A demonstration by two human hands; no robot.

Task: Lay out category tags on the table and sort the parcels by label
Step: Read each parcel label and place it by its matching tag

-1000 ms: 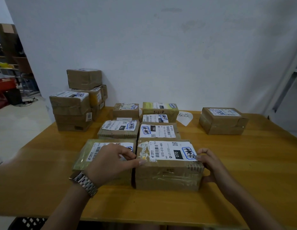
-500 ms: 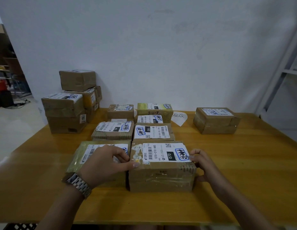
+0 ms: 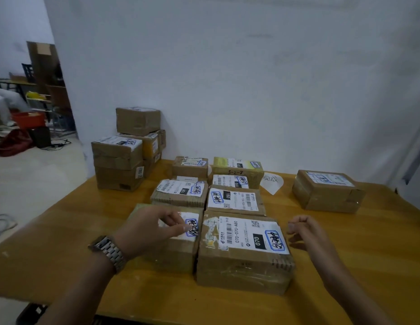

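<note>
A brown parcel with a white "070" label (image 3: 244, 261) lies at the front of a double row of labelled parcels on the yellow wooden table (image 3: 368, 249). Left of it sits a greenish taped parcel (image 3: 176, 254). My left hand (image 3: 148, 228), with a metal watch on the wrist, hovers over that parcel, fingers loosely curled and holding nothing. My right hand (image 3: 307, 233) hangs just right of the "070" parcel, apart from it, fingers loosely curled and empty. A white paper tag (image 3: 272, 182) with handwriting lies behind the rows.
Behind the front pair lie several more labelled parcels (image 3: 234, 200). A single brown parcel (image 3: 328, 193) sits at the right. A stack of boxes (image 3: 120, 160) stands at the table's back left corner against the white wall. Clutter lies on the floor at far left.
Both hands have let go of the "070" parcel. My right hand has drawn away to the right, and my left hand has lifted back over the neighbouring parcel.
</note>
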